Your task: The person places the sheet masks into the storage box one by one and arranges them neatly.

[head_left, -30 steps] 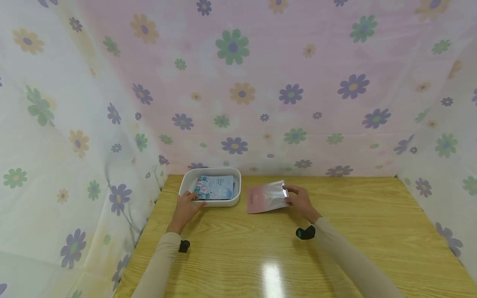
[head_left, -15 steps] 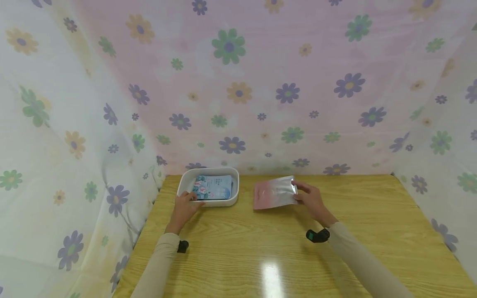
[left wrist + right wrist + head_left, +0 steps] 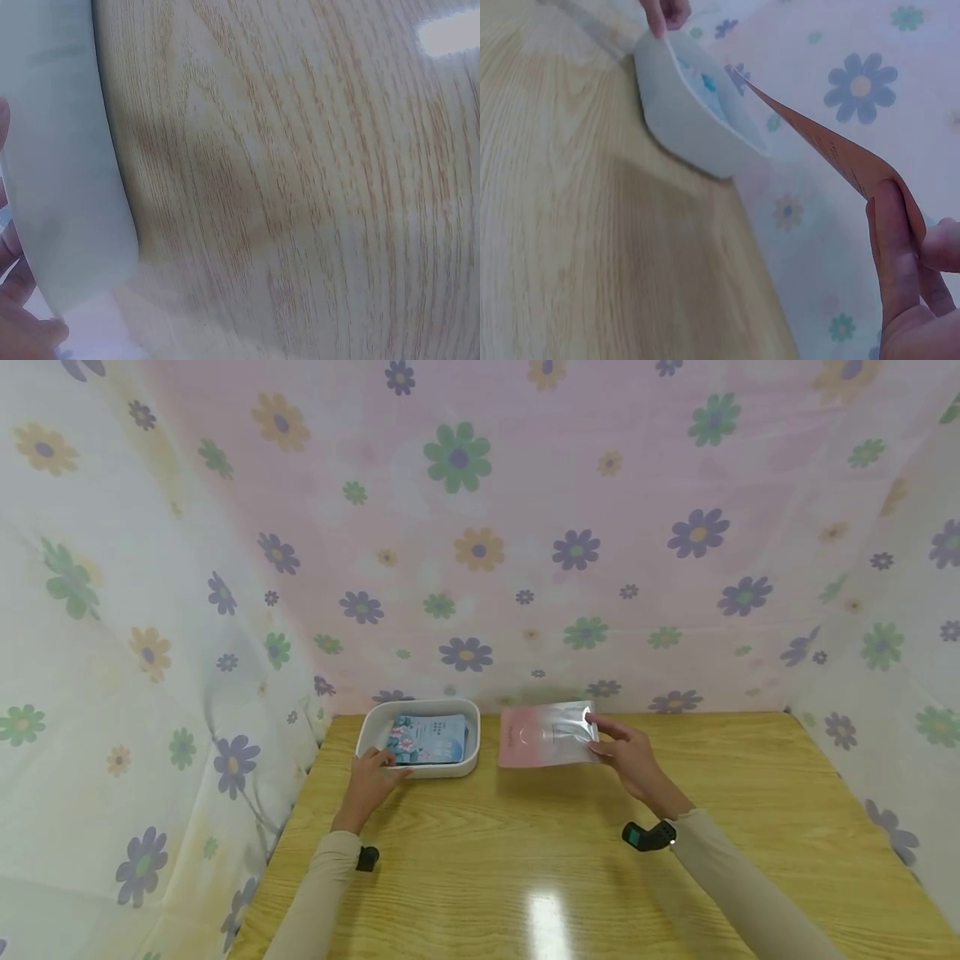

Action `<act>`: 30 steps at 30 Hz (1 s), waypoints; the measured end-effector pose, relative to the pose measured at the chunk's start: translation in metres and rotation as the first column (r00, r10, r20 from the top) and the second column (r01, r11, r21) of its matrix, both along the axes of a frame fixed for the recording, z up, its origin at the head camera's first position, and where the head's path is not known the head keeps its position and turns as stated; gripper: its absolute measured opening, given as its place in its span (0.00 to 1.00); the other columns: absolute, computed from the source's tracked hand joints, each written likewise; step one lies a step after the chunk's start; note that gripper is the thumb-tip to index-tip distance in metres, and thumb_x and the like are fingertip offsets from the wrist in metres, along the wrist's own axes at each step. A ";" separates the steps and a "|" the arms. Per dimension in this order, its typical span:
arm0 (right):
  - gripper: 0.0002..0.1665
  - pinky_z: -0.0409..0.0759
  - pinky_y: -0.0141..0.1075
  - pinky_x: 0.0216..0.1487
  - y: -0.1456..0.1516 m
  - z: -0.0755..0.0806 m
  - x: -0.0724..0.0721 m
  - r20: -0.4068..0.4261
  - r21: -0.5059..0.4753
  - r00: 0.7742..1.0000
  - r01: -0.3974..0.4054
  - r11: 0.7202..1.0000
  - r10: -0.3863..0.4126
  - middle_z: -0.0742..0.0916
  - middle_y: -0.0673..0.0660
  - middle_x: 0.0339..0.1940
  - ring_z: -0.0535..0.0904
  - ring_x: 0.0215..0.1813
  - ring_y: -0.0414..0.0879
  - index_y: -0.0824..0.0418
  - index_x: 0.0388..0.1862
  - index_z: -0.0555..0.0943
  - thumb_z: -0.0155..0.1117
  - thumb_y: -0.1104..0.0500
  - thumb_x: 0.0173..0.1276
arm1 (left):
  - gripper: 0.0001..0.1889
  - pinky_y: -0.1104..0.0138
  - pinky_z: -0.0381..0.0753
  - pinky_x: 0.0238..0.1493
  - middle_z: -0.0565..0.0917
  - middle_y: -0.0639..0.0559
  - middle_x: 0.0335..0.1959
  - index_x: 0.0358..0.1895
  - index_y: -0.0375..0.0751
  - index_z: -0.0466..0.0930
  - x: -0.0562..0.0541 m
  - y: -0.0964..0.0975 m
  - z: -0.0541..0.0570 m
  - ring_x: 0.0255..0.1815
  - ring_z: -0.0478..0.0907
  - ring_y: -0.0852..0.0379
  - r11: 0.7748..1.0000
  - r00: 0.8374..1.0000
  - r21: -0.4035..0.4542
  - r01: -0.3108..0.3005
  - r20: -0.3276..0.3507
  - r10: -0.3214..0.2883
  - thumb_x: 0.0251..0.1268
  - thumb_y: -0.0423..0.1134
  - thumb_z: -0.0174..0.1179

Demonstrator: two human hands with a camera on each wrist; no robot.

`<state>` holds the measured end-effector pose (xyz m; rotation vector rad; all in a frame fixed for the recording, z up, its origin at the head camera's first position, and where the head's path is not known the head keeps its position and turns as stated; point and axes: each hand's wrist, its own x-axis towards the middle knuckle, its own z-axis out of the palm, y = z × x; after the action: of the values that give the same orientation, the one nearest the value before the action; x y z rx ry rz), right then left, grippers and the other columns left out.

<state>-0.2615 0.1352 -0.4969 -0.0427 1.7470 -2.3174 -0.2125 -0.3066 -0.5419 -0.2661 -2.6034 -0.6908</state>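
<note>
My right hand (image 3: 633, 764) pinches the right end of a pink and silver sachet (image 3: 542, 735), which looks like a sheet mask packet. In the right wrist view the sachet (image 3: 832, 150) is seen nearly edge-on, raised above the table, with thumb and fingers on opposite faces. Left of it stands a white plastic bin (image 3: 471, 763) with rounded corners. Light blue floral sachets (image 3: 431, 739) lie stacked flat inside. My left hand (image 3: 371, 787) grips the bin's front left rim, fingers over the edge and thumb along the outer wall (image 3: 67, 172).
The bin sits near the back edge of a wood-grain table (image 3: 480, 860). Floral cloth (image 3: 517, 527) hangs right behind the table and along both sides. A black wrist camera (image 3: 649, 837) sits on the right wrist, another (image 3: 367, 858) on the left.
The pink sachet has been raised off the table and levelled, first shifting right, then back left toward the bin. My left hand keeps its grip on the bin, which stays put.
</note>
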 end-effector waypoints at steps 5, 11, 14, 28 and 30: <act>0.33 0.79 0.31 0.40 -0.011 0.013 0.000 0.012 0.000 1.000 -0.021 1.000 0.021 0.74 0.54 0.58 0.77 0.43 0.42 0.68 0.67 0.67 0.60 0.75 0.63 | 0.19 0.43 0.62 0.41 0.73 0.44 0.25 0.24 0.39 0.71 0.001 0.001 -0.001 0.31 0.72 0.45 1.000 1.000 0.002 -0.001 -0.014 0.001 0.45 0.42 0.75; 0.31 0.79 0.31 0.37 -0.026 0.018 -0.003 -0.021 -0.019 0.999 -0.036 0.999 0.036 0.75 0.54 0.55 0.78 0.41 0.44 0.70 0.66 0.66 0.59 0.76 0.63 | 0.19 0.44 0.61 0.40 0.71 0.48 0.24 0.23 0.40 0.70 0.000 0.002 0.000 0.30 0.70 0.46 1.000 0.999 0.014 0.002 -0.035 -0.001 0.44 0.41 0.76; 0.33 0.79 0.31 0.37 -0.034 0.019 -0.004 -0.031 -0.025 0.999 -0.040 0.999 0.039 0.75 0.55 0.54 0.78 0.41 0.44 0.71 0.66 0.66 0.58 0.78 0.61 | 0.19 0.44 0.61 0.39 0.70 0.48 0.24 0.24 0.40 0.70 -0.001 0.002 -0.002 0.30 0.70 0.46 1.000 0.998 0.013 0.013 -0.054 -0.013 0.43 0.40 0.76; 0.35 0.79 0.31 0.37 -0.069 0.023 -0.015 -0.019 -0.052 0.997 -0.069 0.996 0.068 0.69 0.65 0.63 0.78 0.40 0.45 0.71 0.67 0.64 0.56 0.80 0.60 | 0.19 0.38 0.62 0.43 0.73 0.43 0.26 0.24 0.39 0.72 -0.002 -0.001 -0.003 0.32 0.73 0.43 1.000 0.999 0.022 0.012 -0.045 -0.011 0.45 0.43 0.75; 0.34 0.79 0.31 0.36 -0.073 0.023 -0.016 -0.014 -0.059 0.997 -0.071 0.996 0.070 0.69 0.66 0.64 0.79 0.40 0.45 0.71 0.67 0.64 0.56 0.80 0.60 | 0.19 0.38 0.62 0.44 0.73 0.43 0.26 0.24 0.40 0.71 -0.002 -0.003 -0.004 0.33 0.73 0.43 1.000 1.000 0.022 0.004 -0.024 -0.004 0.46 0.44 0.74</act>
<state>-0.2778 0.0623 -0.4744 -0.1268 1.6538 -2.3231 -0.2145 -0.3093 -0.5455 -0.2714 -2.5713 -0.7130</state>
